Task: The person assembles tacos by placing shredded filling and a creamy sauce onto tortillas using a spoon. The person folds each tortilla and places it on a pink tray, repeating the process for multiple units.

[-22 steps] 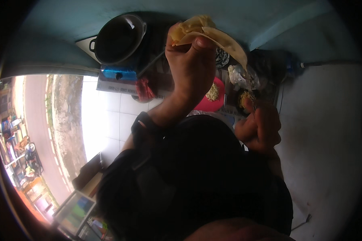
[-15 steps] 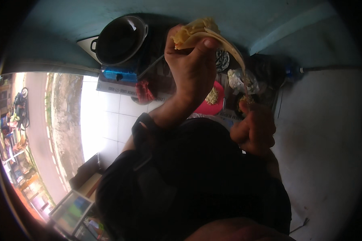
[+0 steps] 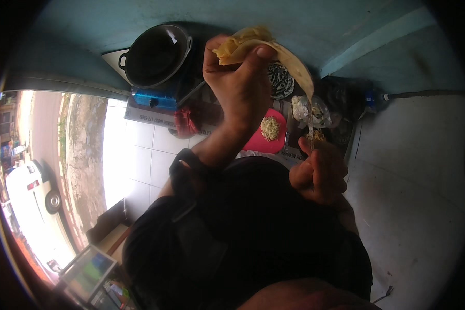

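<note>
Raised at the top middle, my left hand (image 3: pixel 240 85) is closed around a folded stack of thin pale yellow dough sheets (image 3: pixel 245 47), thumb pressed on top. One long sheet edge (image 3: pixel 294 64) curves down from the stack to the right. At its tip a thin translucent strip (image 3: pixel 310 121) runs down to my right hand (image 3: pixel 320 173), whose fingers are curled closed around the lower end. What the strip is, I cannot make out. Below and between the hands, a pink board (image 3: pixel 266 139) carries a heap of chopped pale food (image 3: pixel 269 128).
A black wok (image 3: pixel 157 54) sits on a blue-fronted stove (image 3: pixel 154 97) at the back left. Behind the hands are a dark bowl with white streaks (image 3: pixel 280 81), a clear plastic bag (image 3: pixel 307 110) and a red bag (image 3: pixel 185 121). A blue wall (image 3: pixel 346 31) rises behind.
My left hand has shifted slightly left and down with the dough sheets. My right hand has moved a little left. Outside, a white vehicle has come into view.
</note>
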Available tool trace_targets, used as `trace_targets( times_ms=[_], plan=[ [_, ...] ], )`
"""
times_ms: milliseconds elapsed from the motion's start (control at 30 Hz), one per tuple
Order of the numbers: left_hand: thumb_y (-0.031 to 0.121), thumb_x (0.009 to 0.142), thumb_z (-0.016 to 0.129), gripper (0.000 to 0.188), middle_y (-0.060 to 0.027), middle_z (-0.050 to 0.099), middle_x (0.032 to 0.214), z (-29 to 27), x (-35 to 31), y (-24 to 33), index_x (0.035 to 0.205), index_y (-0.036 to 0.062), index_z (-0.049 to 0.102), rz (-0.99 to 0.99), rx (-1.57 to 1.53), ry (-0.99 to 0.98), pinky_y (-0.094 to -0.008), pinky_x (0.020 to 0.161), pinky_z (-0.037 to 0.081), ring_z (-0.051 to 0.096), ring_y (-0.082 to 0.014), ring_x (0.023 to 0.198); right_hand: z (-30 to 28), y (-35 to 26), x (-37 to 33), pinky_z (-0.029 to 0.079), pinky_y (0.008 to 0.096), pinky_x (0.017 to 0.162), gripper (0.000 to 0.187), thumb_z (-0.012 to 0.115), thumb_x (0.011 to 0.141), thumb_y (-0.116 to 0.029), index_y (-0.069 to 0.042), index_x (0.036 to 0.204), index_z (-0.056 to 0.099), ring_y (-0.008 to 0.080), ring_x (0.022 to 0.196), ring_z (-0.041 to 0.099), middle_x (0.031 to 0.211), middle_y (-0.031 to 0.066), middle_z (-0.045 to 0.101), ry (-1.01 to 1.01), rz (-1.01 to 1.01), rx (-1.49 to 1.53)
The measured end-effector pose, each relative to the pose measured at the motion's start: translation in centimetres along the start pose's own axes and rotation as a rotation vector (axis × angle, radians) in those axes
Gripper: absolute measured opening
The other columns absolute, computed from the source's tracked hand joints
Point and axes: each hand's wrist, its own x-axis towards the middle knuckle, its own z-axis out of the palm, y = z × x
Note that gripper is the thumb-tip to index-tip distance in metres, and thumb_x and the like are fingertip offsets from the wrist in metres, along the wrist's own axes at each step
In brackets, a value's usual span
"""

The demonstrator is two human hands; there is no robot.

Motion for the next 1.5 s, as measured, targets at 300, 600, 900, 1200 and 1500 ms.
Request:
trace_targets(
  times_ms=[300, 600, 900, 1200, 1500],
  plan=[
    [0.003, 0.079, 0.073, 0.031, -0.0084, 0.063, 0.095, -2.6, 0.3, -0.4, 0.101, 0.0027, 0.051, -0.067, -0.129, -0.121, -0.028, 0.077, 0.054, 0.063, -0.0163, 0.084, -0.5, 1.5, -1.9, 0.058, 0.0309, 0.063, 0.03, 0.041, 0.094, -0.005, 0.017, 0.112, 0.049, 0.0277, 0.074, 0.068, 0.082, 0.0267, 0.065, 0.241, 0.184, -0.306],
    [0.031, 0.084, 0.07, 0.038, -0.0054, 0.062, 0.103, -6.8, -1.3, 0.7, 0.109, 0.0047, 0.056, -0.196, 0.234, -0.215, -0.0352, 0.089, 0.048, 0.06, -0.018, 0.097, 10.2, 14.3, -12.2, 0.049, 0.0231, 0.064, 0.027, 0.055, 0.095, -0.018, 0.002, 0.111, 0.063, 0.0105, 0.072, 0.061, 0.09, 0.0119, 0.07, 0.281, 1.092, 0.256],
    [0.024, 0.08, 0.076, 0.034, -0.0057, 0.065, 0.091, -8.7, -3.8, 0.8, 0.097, 0.0023, 0.057, -0.323, 0.426, -0.016, -0.0254, 0.073, 0.05, 0.062, -0.0125, 0.08, 21.8, 23.3, -28.0, 0.047, 0.0269, 0.058, 0.035, 0.041, 0.1, -0.026, -0.003, 0.121, 0.057, 0.01, 0.07, 0.058, 0.111, 0.0073, 0.066, 0.15, 1.759, 0.508],
    [0.019, 0.096, 0.05, 0.024, -0.0059, 0.058, 0.106, -10.1, -5.2, -0.3, 0.116, 0.0073, 0.048, -0.453, 0.302, -0.351, -0.0362, 0.088, 0.047, 0.058, -0.0194, 0.099, 19.6, 17.3, -29.0, 0.052, 0.0341, 0.078, 0.046, 0.065, 0.087, -0.027, 0.001, 0.122, 0.053, 0.025, 0.1, 0.062, 0.121, 0.0172, 0.058, -0.306, 1.585, 0.112],
    [0.037, 0.097, 0.049, 0.034, -0.0044, 0.057, 0.103, -9.6, -4.6, -1.6, 0.112, 0.0071, 0.047, -0.527, 0.654, -0.635, -0.0334, 0.091, 0.041, 0.056, -0.018, 0.099, 13.6, 9.4, -31.8, 0.049, 0.0278, 0.076, 0.031, 0.064, 0.087, -0.02, 0.0, 0.11, 0.058, 0.0159, 0.084, 0.062, 0.091, 0.0096, 0.065, -0.3, 1.475, 0.672]
  ],
)
